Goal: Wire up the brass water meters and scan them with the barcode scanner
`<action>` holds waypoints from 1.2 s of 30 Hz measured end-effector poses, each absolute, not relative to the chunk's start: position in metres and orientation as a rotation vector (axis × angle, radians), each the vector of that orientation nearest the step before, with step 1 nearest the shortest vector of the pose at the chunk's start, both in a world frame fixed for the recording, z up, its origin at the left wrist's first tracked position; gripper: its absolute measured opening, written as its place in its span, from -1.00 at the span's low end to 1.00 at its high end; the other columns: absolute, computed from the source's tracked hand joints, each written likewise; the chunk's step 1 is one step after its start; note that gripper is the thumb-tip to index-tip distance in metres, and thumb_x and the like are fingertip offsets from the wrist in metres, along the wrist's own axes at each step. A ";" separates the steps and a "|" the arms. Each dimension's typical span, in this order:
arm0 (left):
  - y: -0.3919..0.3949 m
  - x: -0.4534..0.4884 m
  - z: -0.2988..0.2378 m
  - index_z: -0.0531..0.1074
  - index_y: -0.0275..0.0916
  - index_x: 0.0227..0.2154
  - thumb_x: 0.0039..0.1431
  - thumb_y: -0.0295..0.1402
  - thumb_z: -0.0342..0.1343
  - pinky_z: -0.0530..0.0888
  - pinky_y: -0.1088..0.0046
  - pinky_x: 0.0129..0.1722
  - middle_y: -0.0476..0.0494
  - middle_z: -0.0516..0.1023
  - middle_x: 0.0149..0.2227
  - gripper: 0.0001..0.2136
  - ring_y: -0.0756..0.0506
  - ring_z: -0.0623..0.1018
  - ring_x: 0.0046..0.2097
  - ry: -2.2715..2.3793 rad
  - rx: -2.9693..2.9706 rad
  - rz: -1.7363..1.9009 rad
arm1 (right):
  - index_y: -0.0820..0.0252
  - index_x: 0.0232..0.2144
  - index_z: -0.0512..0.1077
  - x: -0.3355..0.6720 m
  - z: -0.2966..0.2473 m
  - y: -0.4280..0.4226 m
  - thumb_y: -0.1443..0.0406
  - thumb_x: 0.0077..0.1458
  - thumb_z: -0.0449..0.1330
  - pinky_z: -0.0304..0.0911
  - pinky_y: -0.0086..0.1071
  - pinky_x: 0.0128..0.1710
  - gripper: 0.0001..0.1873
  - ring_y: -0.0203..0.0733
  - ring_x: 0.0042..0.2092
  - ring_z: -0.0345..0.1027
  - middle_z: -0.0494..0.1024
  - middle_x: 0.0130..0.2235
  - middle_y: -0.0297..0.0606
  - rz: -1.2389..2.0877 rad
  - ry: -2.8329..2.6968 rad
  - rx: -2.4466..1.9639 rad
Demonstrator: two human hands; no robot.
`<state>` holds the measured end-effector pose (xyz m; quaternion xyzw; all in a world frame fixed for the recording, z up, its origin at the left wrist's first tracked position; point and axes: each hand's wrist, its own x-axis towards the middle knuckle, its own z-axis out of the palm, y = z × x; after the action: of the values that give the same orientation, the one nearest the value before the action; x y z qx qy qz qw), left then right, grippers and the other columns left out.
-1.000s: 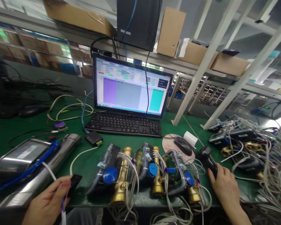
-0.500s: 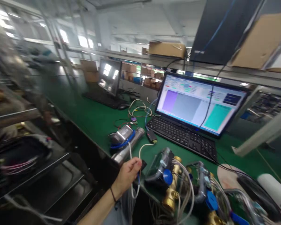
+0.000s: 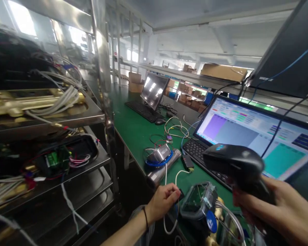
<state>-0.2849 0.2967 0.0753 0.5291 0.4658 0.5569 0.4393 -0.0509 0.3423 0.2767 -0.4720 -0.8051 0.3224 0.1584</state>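
Observation:
My right hand (image 3: 279, 208) is wrapped around the handle of a black barcode scanner (image 3: 233, 160), raised in front of the monitor. My left hand (image 3: 164, 201) is pinched closed at the table's near edge on a small black part (image 3: 181, 194); a white cable (image 3: 176, 177) runs by it. Just right of that hand sits a meter with a clear-lidded box (image 3: 199, 200), blue cap (image 3: 211, 221) and brass pipe. Behind my left hand lies a metal pipe (image 3: 164, 169) carrying a grey meter head (image 3: 159, 154) looped with blue cable.
A lit monitor (image 3: 228, 119) and black keyboard (image 3: 195, 150) stand on the green table (image 3: 128, 131). Farther back are a dark monitor (image 3: 154, 90) and a mouse (image 3: 160, 121). At left, a metal rack (image 3: 92, 119) holds brass parts and wired housings.
The barcode scanner has come into view at the right, held in my right hand. The view has swung left, showing more of the rack. My left hand keeps its pinch.

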 end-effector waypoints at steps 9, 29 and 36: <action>0.290 -0.288 0.084 0.43 -0.30 -0.38 0.16 0.04 -0.02 0.14 0.50 -0.49 0.02 0.32 -0.52 -0.57 0.01 0.25 -0.47 1.237 1.386 1.343 | 0.22 -0.37 0.32 -0.133 0.264 0.364 0.22 -0.05 0.11 0.05 -0.49 -0.59 -0.81 -0.40 -0.57 0.12 0.26 -0.61 -0.46 1.237 -2.421 -1.349; 0.295 -0.292 0.079 0.42 -0.26 -0.35 0.21 -0.06 -0.05 0.26 0.52 -0.40 -0.02 0.42 -0.46 -0.66 -0.04 0.36 -0.40 1.197 1.434 1.315 | 0.24 -0.38 0.31 -0.147 0.268 0.364 0.32 -0.03 0.07 0.02 -0.56 -0.63 -0.89 -0.47 -0.64 0.08 0.23 -0.67 -0.52 1.296 -2.308 -1.232; 0.295 -0.293 0.081 0.41 -0.28 -0.37 0.21 -0.03 -0.06 0.25 0.52 -0.41 -0.01 0.40 -0.47 -0.62 -0.03 0.34 -0.40 1.232 1.453 1.291 | 0.24 -0.42 0.32 -0.147 0.265 0.365 0.34 -0.06 0.08 0.01 -0.54 -0.64 -0.91 -0.45 -0.64 0.08 0.23 -0.67 -0.51 1.271 -2.289 -1.245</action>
<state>-0.2928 0.2950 0.0809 0.5764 0.4888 0.5122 0.4080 -0.1471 0.3651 0.2648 -0.4263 -0.7837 0.4352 0.1210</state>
